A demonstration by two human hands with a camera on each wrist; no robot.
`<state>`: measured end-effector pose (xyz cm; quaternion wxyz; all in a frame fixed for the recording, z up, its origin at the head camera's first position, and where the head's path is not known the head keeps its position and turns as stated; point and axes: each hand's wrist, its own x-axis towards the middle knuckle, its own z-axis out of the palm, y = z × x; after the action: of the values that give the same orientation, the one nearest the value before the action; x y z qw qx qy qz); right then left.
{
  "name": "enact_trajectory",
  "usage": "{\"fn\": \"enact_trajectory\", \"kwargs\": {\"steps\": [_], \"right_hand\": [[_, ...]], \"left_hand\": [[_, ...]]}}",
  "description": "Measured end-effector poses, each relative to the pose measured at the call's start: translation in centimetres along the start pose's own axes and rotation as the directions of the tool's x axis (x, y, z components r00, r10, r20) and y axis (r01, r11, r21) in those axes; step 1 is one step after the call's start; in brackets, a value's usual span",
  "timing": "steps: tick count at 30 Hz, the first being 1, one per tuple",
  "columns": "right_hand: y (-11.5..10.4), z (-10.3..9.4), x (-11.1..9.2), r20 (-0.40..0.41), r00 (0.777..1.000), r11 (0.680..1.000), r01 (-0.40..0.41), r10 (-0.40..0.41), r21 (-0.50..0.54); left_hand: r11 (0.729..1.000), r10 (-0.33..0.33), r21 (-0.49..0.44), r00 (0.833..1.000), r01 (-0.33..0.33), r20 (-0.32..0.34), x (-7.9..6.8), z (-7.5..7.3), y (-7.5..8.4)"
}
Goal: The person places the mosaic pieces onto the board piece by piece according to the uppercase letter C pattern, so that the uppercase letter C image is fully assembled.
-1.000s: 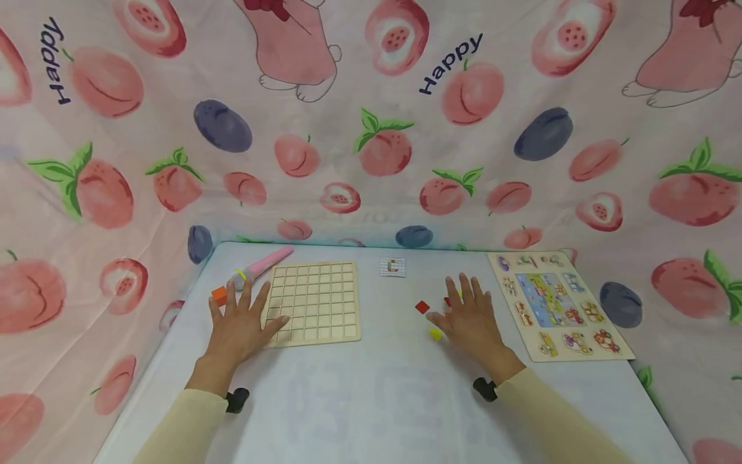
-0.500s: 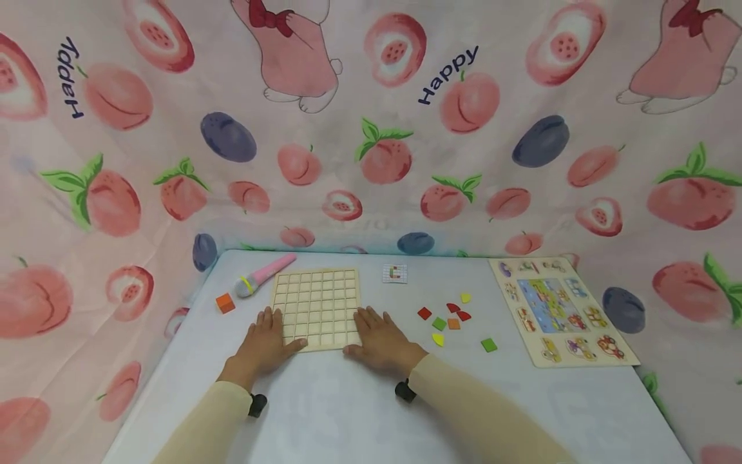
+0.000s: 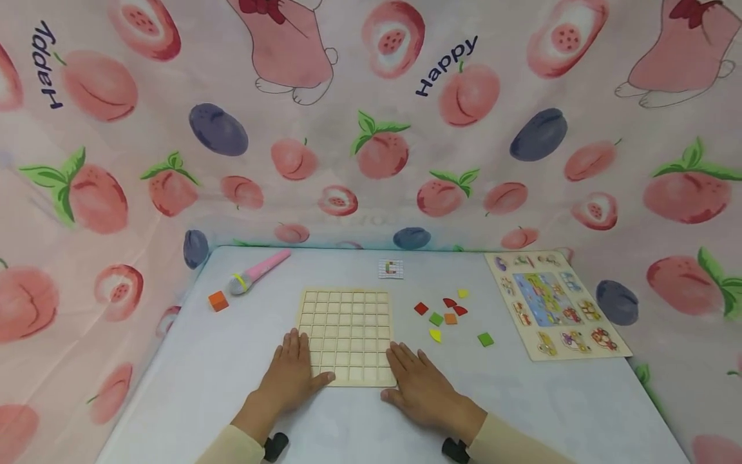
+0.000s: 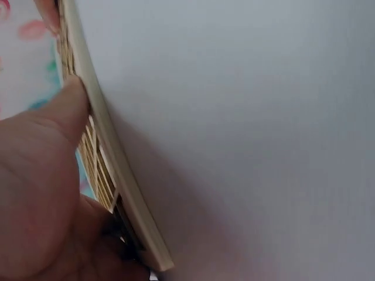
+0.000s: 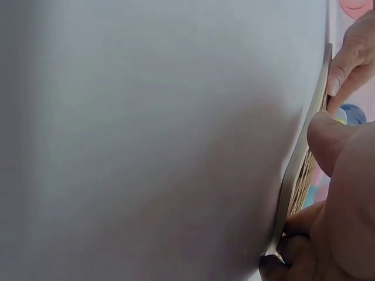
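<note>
Wooden grid board lies on the bench between the left hand and right hand; both, fingers straight rather than wrapped round it, touch opposite sides, apparently to steady it. Coloured tiles lie beyond the right hand.

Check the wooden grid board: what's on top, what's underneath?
On top of the wooden grid board: left hand and right hand overlap opposite side edges; nothing else visible on it. Underneath: covered by the board, can't tell.
</note>
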<state>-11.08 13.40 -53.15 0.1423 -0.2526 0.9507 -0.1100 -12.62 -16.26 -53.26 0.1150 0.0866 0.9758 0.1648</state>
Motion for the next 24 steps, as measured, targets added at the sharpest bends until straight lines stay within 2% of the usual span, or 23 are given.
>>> {"fn": "enact_trajectory", "kwargs": {"steps": [5,9,12,17,21,24], "right_hand": [[0.8,0.1,-2.3,-0.002,0.999,0.999,-0.039,0.039,0.015],[1.4,0.1,-3.2,-0.022,0.997,0.998,-0.069,0.069,0.000],[1.6,0.1,-3.2,-0.051,0.995,0.996,-0.084,0.086,0.028],[1.7,0.0,-2.7,-0.063,0.991,0.992,-0.111,0.115,0.066],[1.8,0.1,-2.7,-0.042,0.991,0.989,-0.120,0.124,0.087],[1.8,0.1,-2.8,-0.037,0.993,0.990,-0.112,0.116,0.085]], "left_hand": [[0.999,0.023,-0.022,0.999,-0.024,-0.040,-0.9,0.7,2.4],[0.999,0.049,-0.014,0.998,-0.050,-0.027,-0.8,0.4,2.9],[0.997,0.057,-0.060,0.998,-0.057,0.001,-0.3,-0.8,1.6],[0.984,0.109,-0.145,0.993,-0.102,0.045,1.7,-3.2,-2.6],[0.977,0.191,-0.119,0.975,-0.177,0.117,2.9,-3.2,-5.1],[0.973,0.222,-0.094,0.966,-0.211,0.130,3.3,-2.8,-5.8]]}}
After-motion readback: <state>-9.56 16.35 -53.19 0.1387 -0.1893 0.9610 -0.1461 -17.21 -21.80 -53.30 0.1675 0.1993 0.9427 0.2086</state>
